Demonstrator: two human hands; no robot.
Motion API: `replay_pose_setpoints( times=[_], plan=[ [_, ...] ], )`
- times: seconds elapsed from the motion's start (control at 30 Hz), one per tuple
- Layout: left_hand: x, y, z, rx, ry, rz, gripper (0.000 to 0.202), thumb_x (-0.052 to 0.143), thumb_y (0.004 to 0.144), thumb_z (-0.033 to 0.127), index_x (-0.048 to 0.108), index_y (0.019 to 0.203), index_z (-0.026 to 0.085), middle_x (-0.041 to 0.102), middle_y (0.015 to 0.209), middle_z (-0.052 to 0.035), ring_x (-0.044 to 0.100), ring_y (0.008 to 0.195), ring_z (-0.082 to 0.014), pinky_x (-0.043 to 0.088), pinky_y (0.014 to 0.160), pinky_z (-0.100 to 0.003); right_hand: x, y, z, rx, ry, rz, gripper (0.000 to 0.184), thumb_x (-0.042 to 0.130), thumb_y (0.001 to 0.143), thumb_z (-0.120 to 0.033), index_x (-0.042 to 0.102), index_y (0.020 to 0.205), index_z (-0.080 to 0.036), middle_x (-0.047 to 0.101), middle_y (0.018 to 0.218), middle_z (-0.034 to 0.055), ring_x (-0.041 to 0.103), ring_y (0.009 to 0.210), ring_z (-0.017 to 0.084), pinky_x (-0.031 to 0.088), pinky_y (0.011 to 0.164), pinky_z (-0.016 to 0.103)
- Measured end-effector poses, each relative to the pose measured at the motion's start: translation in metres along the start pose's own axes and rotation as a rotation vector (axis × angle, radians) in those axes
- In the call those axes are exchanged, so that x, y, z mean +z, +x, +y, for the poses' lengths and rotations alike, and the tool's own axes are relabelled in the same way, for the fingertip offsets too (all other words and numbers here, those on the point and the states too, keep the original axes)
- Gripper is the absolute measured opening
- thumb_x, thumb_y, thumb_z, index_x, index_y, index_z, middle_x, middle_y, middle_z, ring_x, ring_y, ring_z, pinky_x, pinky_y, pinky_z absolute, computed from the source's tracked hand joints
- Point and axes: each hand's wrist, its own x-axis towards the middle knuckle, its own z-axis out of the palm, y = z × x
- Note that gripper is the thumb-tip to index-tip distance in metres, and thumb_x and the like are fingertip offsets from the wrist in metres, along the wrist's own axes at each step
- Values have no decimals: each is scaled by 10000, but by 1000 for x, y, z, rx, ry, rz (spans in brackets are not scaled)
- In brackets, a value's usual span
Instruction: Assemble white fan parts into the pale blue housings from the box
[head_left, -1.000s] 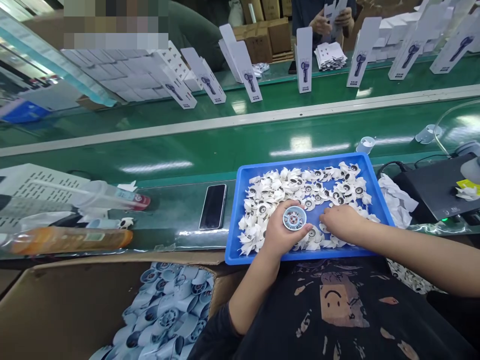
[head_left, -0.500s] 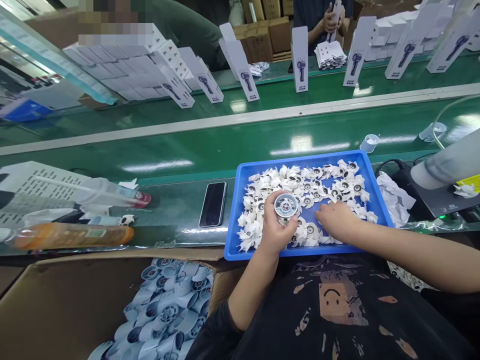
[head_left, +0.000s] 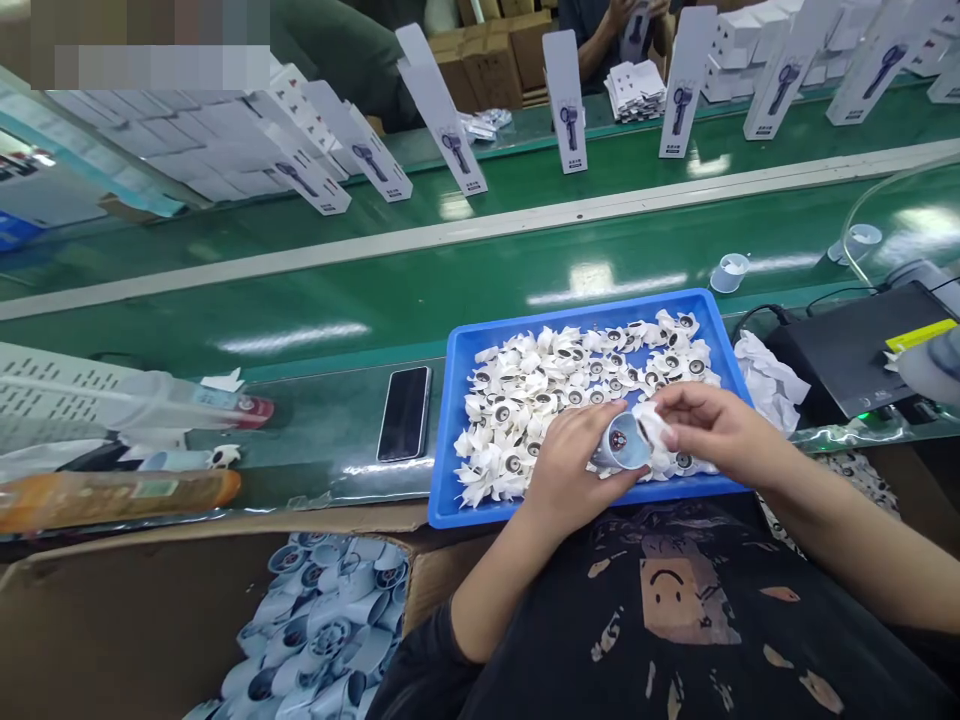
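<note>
My left hand [head_left: 574, 470] is closed round a light blue round fan housing [head_left: 627, 442], its open end tilted up toward me with a small dark and red hub inside. Close beside that opening, my right hand [head_left: 709, 430] pinches a white fan impeller [head_left: 652, 424]. Whether the impeller touches the housing's rim I cannot tell. Both hands are over the front of a blue tray [head_left: 441, 430], where many white impellers [head_left: 525, 380] lie, most with dark ring-shaped hubs showing.
A phone [head_left: 405, 413] lies left of the tray, beyond it an orange bottle [head_left: 180, 490]. Below left, a cardboard box [head_left: 97, 600] holds blue housings [head_left: 322, 620]. A black device [head_left: 862, 345] stands right. Printed white boxes [head_left: 568, 105] line the green belt [head_left: 420, 280]; a co-worker's hands [head_left: 622, 15] are behind.
My right hand has come up from the tray with an impeller and moved to the housing. My left hand has turned the housing so its open end shows. The view has shifted slightly.
</note>
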Motion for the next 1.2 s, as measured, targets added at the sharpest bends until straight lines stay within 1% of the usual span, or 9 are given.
replay_pose_setpoints(
  times=[0.13,0.2,0.37,0.53,0.7,0.8,0.9,1.07,1.2],
  plan=[
    [3,2,5,146,121,30,508,689,804,284,536,1285,229,706,1141,-95,667,1043,-262,497,944,-402,11,-11,-18,-241,-648,199,150,572,859,-219,669,966,-179,589,1028,88,579,797,142,461,670,256],
    [6,1,7,197,173,70,452,650,815,227,540,1253,199,714,1113,-100,677,1028,-238,516,932,-382,15,-11,-18,-277,-781,201,109,630,842,-214,699,925,-193,582,1043,86,593,809,150,448,620,235],
    [8,-2,11,201,239,153,419,627,812,172,539,1222,184,728,1073,-94,686,1016,-214,540,909,-354,23,0,-3,-288,-711,191,98,671,844,-257,734,915,-235,589,1037,70,600,832,150,480,610,232],
    [-2,-9,4,131,290,-12,486,671,844,342,521,1279,188,718,1123,-103,686,1021,-232,514,986,-397,11,-7,5,-327,-615,82,250,593,909,-367,730,1072,-236,392,1474,138,512,1250,305,479,987,515],
    [-37,-1,-20,73,284,-43,593,704,786,517,557,1280,223,640,1219,-119,614,1131,-274,504,986,-432,-16,-45,15,-372,-264,-69,241,551,935,-412,747,977,-278,373,1511,38,540,1249,212,508,1001,371],
    [-54,36,-40,-35,317,3,539,742,739,521,627,1188,246,606,1099,-81,616,1033,-248,531,907,-399,-20,-61,32,-335,-229,108,216,555,933,-362,729,1015,-263,466,1430,64,564,1205,191,515,982,335],
    [-50,99,-64,-263,422,-65,507,725,766,366,575,1229,225,567,1157,-75,576,1105,-230,508,935,-350,-12,-65,48,-283,-170,222,230,541,935,-357,732,960,-231,547,1323,96,616,1099,183,531,944,327],
    [0,198,-111,-387,540,-211,562,666,805,186,465,1329,145,501,1346,-142,495,1261,-257,402,1080,-400,6,-65,52,-222,-78,215,308,516,935,-425,719,933,-193,592,1224,128,635,1043,194,524,929,358],
    [37,223,-139,-464,551,-396,453,626,890,345,518,1288,157,547,1319,-133,553,1188,-288,455,1008,-535,14,-72,57,-147,-50,234,360,516,920,-485,717,933,-186,604,1192,135,597,1138,233,477,1000,404]
  ],
)
